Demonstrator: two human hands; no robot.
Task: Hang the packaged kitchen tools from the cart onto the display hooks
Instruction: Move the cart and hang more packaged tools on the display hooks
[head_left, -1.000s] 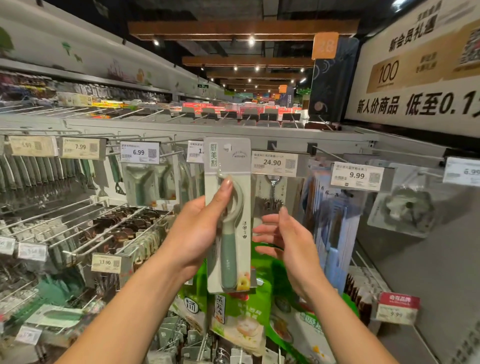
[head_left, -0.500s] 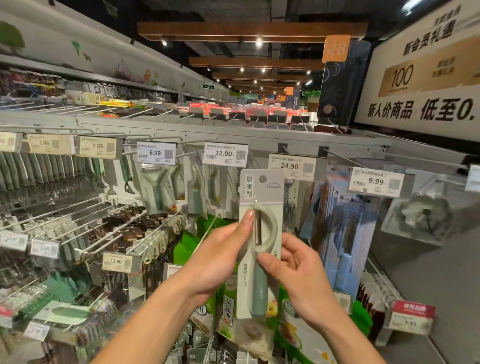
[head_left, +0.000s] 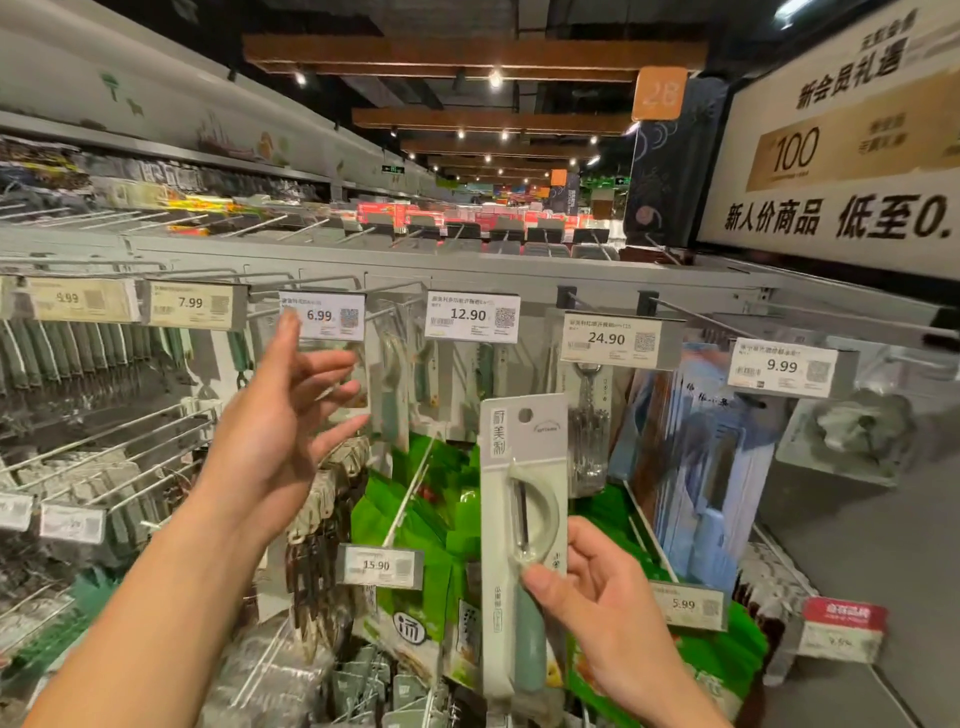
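Head camera, looking up at a rack of display hooks (head_left: 696, 315) carrying price tags. The right hand (head_left: 597, 608) grips the packaged peeler (head_left: 519, 499) around the middle of its card, thumb pressed on the front and the other fingers curled behind. The card stands nearly upright in the air, on no hook. Its hang hole is at the top, below and just right of the 12.90 tag (head_left: 471, 316), with a clear gap between them.

The left hand (head_left: 275, 421) is raised and holds nothing. Its fingers (head_left: 332, 364) are spread in front of the 6.99 tag (head_left: 322, 315).

Behind the 12.90 tag hang similar peelers (head_left: 392, 395), which crowd that hook's front end. Just right of the held card, a metal tool (head_left: 587, 415) dangles under the 24.90 tag (head_left: 613, 339). Further right are blue packets (head_left: 691, 441) and the 9.99 tag (head_left: 782, 366). Green bags (head_left: 431, 493) and a 15.90 tag (head_left: 379, 565) fill the space below and behind the card.

Long wire hooks (head_left: 104, 441) jut out at lower left, close beneath the left forearm. At far right the rack ends, and open grey floor (head_left: 857, 571) lies beyond it.
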